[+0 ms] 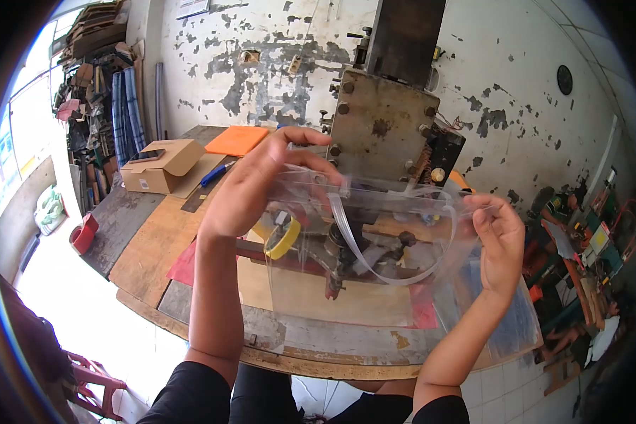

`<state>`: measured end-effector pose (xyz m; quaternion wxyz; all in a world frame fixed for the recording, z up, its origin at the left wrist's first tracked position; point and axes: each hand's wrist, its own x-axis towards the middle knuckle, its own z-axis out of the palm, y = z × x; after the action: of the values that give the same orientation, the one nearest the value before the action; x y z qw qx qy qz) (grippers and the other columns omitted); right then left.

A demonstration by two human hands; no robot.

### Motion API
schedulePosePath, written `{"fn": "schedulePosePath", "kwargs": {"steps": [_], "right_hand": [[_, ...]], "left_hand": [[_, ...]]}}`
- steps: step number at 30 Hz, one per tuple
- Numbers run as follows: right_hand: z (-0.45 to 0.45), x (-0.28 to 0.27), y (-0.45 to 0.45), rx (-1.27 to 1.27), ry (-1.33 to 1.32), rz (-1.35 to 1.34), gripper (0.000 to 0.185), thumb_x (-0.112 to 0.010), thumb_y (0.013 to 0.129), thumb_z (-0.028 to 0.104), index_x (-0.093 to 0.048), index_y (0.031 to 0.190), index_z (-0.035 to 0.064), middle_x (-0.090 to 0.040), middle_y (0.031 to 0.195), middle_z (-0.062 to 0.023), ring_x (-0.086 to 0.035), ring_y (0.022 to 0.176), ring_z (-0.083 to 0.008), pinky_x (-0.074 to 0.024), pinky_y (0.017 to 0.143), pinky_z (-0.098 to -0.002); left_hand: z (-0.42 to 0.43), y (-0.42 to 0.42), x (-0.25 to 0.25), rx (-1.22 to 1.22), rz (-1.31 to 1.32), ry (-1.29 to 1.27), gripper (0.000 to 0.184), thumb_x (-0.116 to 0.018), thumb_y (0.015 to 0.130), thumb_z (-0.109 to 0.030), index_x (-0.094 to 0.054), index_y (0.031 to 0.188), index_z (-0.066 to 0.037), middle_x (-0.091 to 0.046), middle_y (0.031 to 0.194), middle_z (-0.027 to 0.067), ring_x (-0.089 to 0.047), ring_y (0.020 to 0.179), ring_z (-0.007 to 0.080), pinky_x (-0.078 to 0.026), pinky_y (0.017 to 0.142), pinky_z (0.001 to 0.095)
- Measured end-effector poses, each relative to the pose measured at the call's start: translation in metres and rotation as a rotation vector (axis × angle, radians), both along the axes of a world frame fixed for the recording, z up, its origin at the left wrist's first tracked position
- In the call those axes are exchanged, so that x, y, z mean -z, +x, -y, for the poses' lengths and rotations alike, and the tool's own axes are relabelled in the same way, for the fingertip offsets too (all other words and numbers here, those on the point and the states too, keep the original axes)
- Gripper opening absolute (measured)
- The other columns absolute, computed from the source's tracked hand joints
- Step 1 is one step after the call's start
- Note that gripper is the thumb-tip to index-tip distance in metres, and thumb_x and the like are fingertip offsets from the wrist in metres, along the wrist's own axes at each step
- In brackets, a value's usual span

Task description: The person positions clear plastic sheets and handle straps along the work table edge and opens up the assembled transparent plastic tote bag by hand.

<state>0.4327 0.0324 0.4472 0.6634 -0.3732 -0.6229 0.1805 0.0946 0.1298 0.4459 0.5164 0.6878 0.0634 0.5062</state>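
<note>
A clear plastic bag (311, 283) with a whitish strap handle (392, 279) hangs spread in front of me, above the worktable. My left hand (261, 173) grips its upper left edge, with the index finger stretched over the top. At the upper right corner, my right hand (498, 237) pinches the bag between thumb and fingers. Behind the see-through plastic stands a machine (381, 131) with a worn metal plate. A roll of yellow tape (283, 240) shows near the bag's left side.
On the worktable (138, 254) are a cardboard box (164, 166) with a phone (148, 155) on it, a blue cutter (217, 174) and an orange sheet (237, 140). A red container (85, 234) sits at the left edge. Clear plastic sheets (498, 311) lie at right. Another person (562, 205) is far right.
</note>
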Motion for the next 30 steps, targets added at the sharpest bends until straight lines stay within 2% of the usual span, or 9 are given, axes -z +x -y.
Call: {"fn": "schedulePosePath", "kwargs": {"steps": [2,3,5,6,11,14,16,19,30], "right_hand": [[-0.006,0.003,0.0,0.027,0.087,-0.052,0.022,-0.077,0.093,0.016,-0.066,0.102,-0.0008,-0.069,0.103,-0.0069,-0.067,0.085,-0.0117,-0.0504,0.073,-0.0238],[-0.009,0.005,0.001,0.053,0.179,-0.104,0.022,-0.079,0.091,0.014,-0.064,0.099,-0.0001,-0.069,0.1,-0.0067,-0.067,0.083,-0.0113,-0.0507,0.072,-0.0233],[-0.011,0.006,0.001,0.164,0.148,-0.085,0.023,-0.08,0.089,0.014,-0.063,0.095,0.0001,-0.069,0.097,-0.0063,-0.067,0.08,-0.0112,-0.0509,0.07,-0.0229],[-0.012,0.007,0.0,0.261,0.117,-0.069,0.024,-0.082,0.088,0.013,-0.062,0.09,0.0003,-0.068,0.093,-0.0059,-0.067,0.077,-0.0111,-0.0511,0.068,-0.0224],[-0.016,0.009,-0.004,0.352,0.116,0.004,0.023,-0.079,0.091,0.013,-0.062,0.085,-0.0017,-0.068,0.091,-0.0053,-0.066,0.078,-0.0115,-0.0512,0.068,-0.0228],[-0.015,0.008,-0.002,0.25,0.17,0.088,0.021,-0.077,0.093,0.014,-0.065,0.089,-0.0026,-0.068,0.097,-0.0048,-0.064,0.086,-0.0108,-0.0499,0.077,-0.0241],[-0.014,0.007,-0.001,0.03,0.157,-0.015,0.015,-0.075,0.094,0.012,-0.068,0.096,-0.0017,-0.067,0.103,-0.0035,-0.06,0.093,-0.009,-0.0467,0.086,-0.0252],[-0.012,0.011,0.0,-0.14,0.079,-0.146,0.015,-0.072,0.094,0.007,-0.068,0.107,-0.0011,-0.067,0.108,-0.0021,-0.059,0.096,-0.0075,-0.0451,0.09,-0.0253],[-0.011,0.011,-0.001,-0.136,0.123,-0.104,0.023,-0.069,0.093,0.001,-0.067,0.116,-0.0001,-0.067,0.105,-0.0013,-0.06,0.091,-0.0077,-0.0471,0.083,-0.0247]], "left_hand": [[0.005,-0.003,0.0,-0.108,-0.083,0.208,0.055,-0.067,0.099,-0.038,-0.047,0.137,-0.004,-0.071,0.11,0.0205,-0.073,0.096,0.0262,-0.061,0.081,0.0361],[0.006,-0.004,0.0,-0.098,-0.081,0.209,0.055,-0.067,0.099,-0.038,-0.047,0.137,-0.004,-0.071,0.11,0.0205,-0.073,0.096,0.0262,-0.061,0.081,0.0361],[0.01,-0.003,-0.001,-0.143,-0.124,0.192,0.067,-0.083,0.082,-0.007,-0.047,0.139,-0.003,-0.072,0.11,0.0169,-0.073,0.098,0.0218,-0.06,0.082,0.0339],[0.02,0.001,-0.008,-0.169,-0.083,0.029,0.069,-0.08,0.078,0.006,-0.047,0.138,-0.002,-0.073,0.11,0.0145,-0.072,0.1,0.019,-0.06,0.082,0.031],[0.015,0.004,0.001,-0.296,0.018,0.179,0.054,-0.078,0.084,0.001,-0.056,0.133,-0.005,-0.075,0.107,0.0099,-0.071,0.09,0.012,-0.056,0.073,0.0258],[0.015,0.002,0.001,-0.338,-0.025,0.274,0.051,-0.077,0.085,0.002,-0.056,0.132,-0.005,-0.075,0.106,0.0095,-0.071,0.093,0.0126,-0.056,0.075,0.0253],[0.016,0.001,0.0,-0.358,-0.032,0.203,0.053,-0.076,0.082,0.007,-0.052,0.129,-0.001,-0.071,0.107,0.0118,-0.073,0.097,0.0207,-0.063,0.084,0.0349],[0.018,0.003,-0.003,-0.324,-0.031,0.158,0.052,-0.074,0.083,0.008,-0.052,0.129,-0.001,-0.07,0.111,0.012,-0.073,0.098,0.0219,-0.063,0.085,0.0363],[0.015,0.004,-0.001,-0.331,0.013,0.194,0.052,-0.075,0.084,0.007,-0.052,0.13,0.0,-0.068,0.117,0.0128,-0.072,0.102,0.0216,-0.063,0.085,0.0367]]}}
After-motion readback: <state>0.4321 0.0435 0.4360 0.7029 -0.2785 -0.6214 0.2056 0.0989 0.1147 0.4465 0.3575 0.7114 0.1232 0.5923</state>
